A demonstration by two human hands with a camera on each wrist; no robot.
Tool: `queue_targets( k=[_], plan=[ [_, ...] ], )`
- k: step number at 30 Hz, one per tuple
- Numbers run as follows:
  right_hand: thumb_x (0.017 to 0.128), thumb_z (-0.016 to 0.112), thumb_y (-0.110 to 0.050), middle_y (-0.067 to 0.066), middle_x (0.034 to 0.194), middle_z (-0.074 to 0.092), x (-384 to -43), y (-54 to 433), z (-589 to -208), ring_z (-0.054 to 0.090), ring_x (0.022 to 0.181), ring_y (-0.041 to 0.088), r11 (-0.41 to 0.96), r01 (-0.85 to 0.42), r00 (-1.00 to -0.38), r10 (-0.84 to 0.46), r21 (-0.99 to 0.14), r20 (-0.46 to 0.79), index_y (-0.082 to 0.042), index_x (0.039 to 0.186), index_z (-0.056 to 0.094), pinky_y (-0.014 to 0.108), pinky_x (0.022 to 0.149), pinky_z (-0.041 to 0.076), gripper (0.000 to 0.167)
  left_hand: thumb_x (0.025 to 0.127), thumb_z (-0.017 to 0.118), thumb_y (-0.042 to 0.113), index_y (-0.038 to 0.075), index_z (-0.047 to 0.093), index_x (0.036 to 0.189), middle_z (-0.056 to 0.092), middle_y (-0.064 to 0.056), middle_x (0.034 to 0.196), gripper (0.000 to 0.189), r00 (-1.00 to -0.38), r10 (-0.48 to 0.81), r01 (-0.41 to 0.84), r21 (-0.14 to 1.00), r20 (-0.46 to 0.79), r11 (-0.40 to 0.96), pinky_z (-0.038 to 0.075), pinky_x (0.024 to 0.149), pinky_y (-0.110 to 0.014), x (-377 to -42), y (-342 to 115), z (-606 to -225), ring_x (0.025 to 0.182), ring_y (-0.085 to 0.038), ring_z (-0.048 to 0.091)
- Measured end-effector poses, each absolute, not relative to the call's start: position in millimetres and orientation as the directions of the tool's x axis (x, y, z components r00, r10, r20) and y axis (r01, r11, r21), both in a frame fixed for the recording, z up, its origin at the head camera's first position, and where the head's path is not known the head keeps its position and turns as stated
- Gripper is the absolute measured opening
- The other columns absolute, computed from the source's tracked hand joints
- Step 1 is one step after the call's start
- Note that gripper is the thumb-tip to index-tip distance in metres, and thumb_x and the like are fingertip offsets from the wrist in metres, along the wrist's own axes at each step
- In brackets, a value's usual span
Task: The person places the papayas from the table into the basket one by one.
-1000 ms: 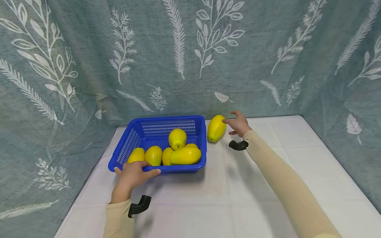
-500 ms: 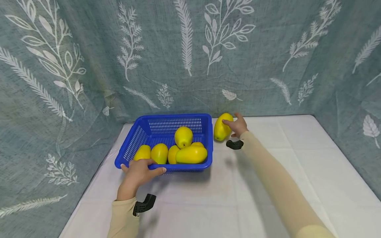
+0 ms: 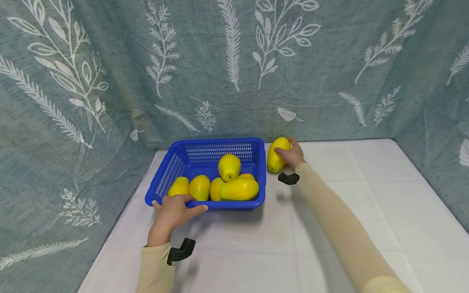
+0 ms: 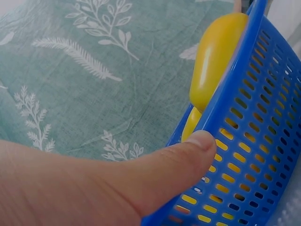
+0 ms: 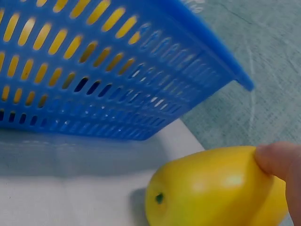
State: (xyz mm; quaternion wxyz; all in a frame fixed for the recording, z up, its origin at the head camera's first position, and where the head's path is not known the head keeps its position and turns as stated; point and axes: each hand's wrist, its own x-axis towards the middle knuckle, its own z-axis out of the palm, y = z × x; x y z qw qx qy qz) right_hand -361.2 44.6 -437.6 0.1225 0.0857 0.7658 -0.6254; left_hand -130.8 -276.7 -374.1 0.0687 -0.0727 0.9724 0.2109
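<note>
My right hand (image 3: 291, 156) grips a smooth yellow papaya (image 3: 278, 154) standing on the cloth just right of the blue basket (image 3: 264, 175). The right wrist view shows the thumb pressed on the papaya (image 5: 216, 188), whose small green stem spot faces the camera; the other fingers are hidden behind it. My left hand (image 3: 175, 211) holds the basket's near rim, thumb outside and fingers over the edge. In the left wrist view the thumb (image 4: 188, 155) lies against the perforated wall (image 4: 254, 141). Several more yellow papayas (image 3: 239, 189) lie in the basket, mostly along its near side.
A white cloth (image 3: 329, 228) covers the table. Directly behind the basket hangs a green-grey curtain (image 3: 205, 61) with white leaf prints, which also runs down both sides. Inside the basket, its back left floor (image 3: 194, 169) shows bare.
My right hand has moved onto the papaya beside the basket, and its thumb and fingers have closed around it. My left hand stays on the rim. The head view has shifted slightly.
</note>
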Motion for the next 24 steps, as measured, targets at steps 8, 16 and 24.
queue_targets(
  k=[8, 16, 24],
  plan=[
    [0.101, 0.061, -0.026, 0.018, 0.168, 0.019, -357, 64, -413, 0.039, 0.147, 0.044, 0.102, 0.301, -0.949, -0.062, -0.948, -0.308, -0.024, 0.166, 0.009, 0.062, 0.107, 0.048, 0.082, 0.088, 0.075, 0.048, 0.000, 0.070, 0.126, 0.073, -0.022, 0.120, 0.061, -0.979, -0.120, -0.177, 0.397, -0.163, 0.901, -0.003, 0.105, -0.089, -131, -277, -373, 0.132, -0.073, 0.033],
    [0.101, 0.062, -0.027, 0.019, 0.167, 0.021, -355, 54, -352, 0.042, 0.146, 0.041, 0.056, 0.168, -0.978, -0.112, -0.984, -0.174, -0.023, 0.165, 0.010, 0.059, 0.104, 0.052, 0.082, 0.088, 0.074, 0.050, -0.002, 0.066, 0.132, 0.069, -0.024, 0.128, 0.068, -0.975, -0.141, -0.198, 0.394, -0.170, 0.897, -0.005, 0.107, -0.087, -128, -279, -371, 0.136, -0.072, 0.029],
    [0.101, 0.064, -0.026, 0.020, 0.165, 0.025, -338, 6, -339, 0.042, 0.146, 0.041, 0.094, 0.146, -0.965, -0.206, -0.985, -0.163, -0.024, 0.164, 0.017, 0.061, 0.103, 0.052, 0.079, 0.088, 0.075, 0.049, -0.001, 0.066, 0.133, 0.069, -0.023, 0.129, 0.068, -0.976, -0.136, -0.193, 0.394, -0.168, 0.898, -0.003, 0.109, -0.087, -128, -278, -371, 0.137, -0.070, 0.031]
  ],
)
